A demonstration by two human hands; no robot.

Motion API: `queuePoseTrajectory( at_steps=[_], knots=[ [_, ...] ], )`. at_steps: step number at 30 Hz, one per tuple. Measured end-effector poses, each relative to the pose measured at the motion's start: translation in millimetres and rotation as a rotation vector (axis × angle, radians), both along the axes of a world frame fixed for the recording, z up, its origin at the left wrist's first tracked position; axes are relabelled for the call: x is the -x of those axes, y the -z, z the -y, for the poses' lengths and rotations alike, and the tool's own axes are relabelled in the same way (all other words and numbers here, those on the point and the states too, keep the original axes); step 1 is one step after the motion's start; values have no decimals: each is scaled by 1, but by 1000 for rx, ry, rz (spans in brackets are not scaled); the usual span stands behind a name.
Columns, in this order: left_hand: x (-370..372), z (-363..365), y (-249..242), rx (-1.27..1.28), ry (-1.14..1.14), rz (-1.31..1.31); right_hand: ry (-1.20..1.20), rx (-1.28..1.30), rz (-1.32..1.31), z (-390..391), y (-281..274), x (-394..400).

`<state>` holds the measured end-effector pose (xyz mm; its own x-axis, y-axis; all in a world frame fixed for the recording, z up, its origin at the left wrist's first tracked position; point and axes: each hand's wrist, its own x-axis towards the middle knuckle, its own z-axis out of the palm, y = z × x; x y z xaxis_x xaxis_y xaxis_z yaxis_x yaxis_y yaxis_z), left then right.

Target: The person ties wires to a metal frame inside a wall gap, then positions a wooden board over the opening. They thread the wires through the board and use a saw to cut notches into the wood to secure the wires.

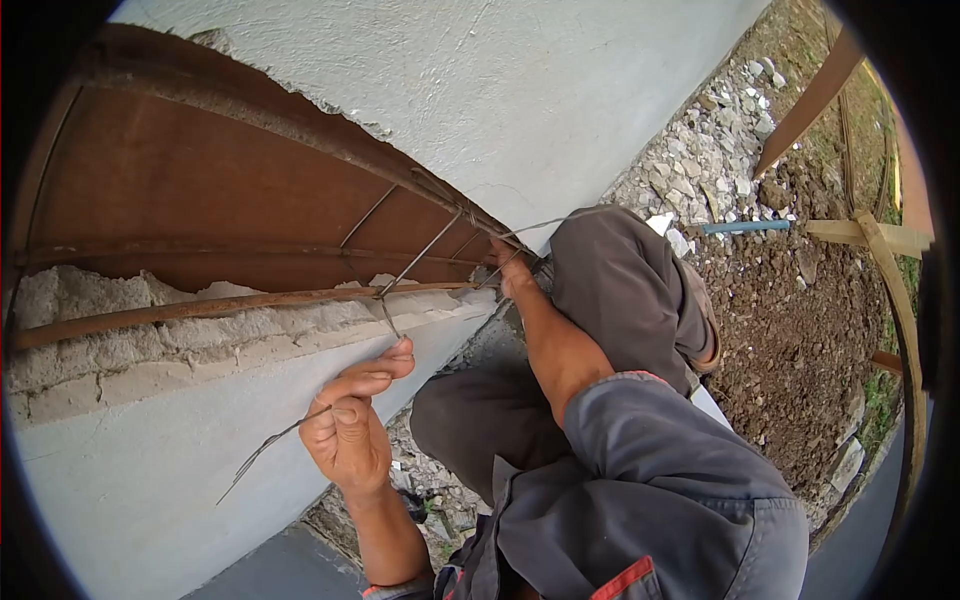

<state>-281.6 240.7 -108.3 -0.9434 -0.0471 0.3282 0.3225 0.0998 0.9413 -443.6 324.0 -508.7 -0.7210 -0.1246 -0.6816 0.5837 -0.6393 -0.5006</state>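
Note:
My left hand (352, 425) is closed in a pinch on a small bundle of thin tie wires (262, 446), whose loose ends point down and left. Its raised index fingertip is at the bent lower end of a steel stirrup (390, 318). My right hand (512, 270) reaches into the narrow end of the wall opening, among the reinforcing bars. Its fingers are bent and partly hidden by the steel; what they grip does not show. Above it, a thin wire (545, 224) extends toward my knee. Long rusty rebars (200, 308) run along the opening, crossed by thinner stirrups.
A brown panel (190, 180) backs the opening between two pale plastered walls (520, 90) with jagged broken edges. Rubble (690, 160) and loose soil (790, 350) lie to the right, with a blue pipe (745, 227) and wooden boards (890, 300).

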Motion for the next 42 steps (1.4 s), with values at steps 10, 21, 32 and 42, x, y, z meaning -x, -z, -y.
queuePoseTrajectory(
  at_steps=[10, 21, 32, 42],
  knots=[
    [3, -11, -6, -7, -13, -10, 13, -53, 15, 12, 49, 6],
    [-7, -39, 12, -77, -84, -80, -59, -104, 20, -7, 0, 3],
    [-6, -54, 21, -63, -94, -177, -23, -41, -22, -11, 12, 11],
    [-9, -56, 33, -145, -103, -180, 50, -132, 57, -14, -18, -5]
  ],
)
